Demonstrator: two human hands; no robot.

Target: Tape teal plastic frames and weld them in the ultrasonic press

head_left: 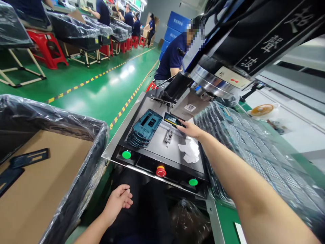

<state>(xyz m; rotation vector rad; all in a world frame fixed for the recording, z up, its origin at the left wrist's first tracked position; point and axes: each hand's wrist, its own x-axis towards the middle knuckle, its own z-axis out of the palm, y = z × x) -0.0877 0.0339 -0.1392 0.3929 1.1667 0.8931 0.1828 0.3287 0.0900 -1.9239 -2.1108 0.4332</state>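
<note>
My right hand [190, 129] reaches forward to the press, thumb and fingers closed on the near right end of a dark plastic panel [170, 119]. That panel lies at the fixture, under the metal head [188, 105] of the machine, and a yellow strip shows along it. Part of it is covered by my fingers. Over my lap, my left hand [118, 203] hangs with loosely bent fingers and holds nothing. To the left of the fixture, a stack of dark teal plastic panels [146, 127] with cut-out slots rests on the metal bed [158, 144].
Two green buttons [126, 155] and a red emergency stop [160, 171] line the machine's front edge. White crumpled tissue [190, 149] lies on the bed. A plastic-lined bin [100, 130] with panels stands left; trays of parts [259, 152] lie right. A co-worker [169, 54] sits beyond.
</note>
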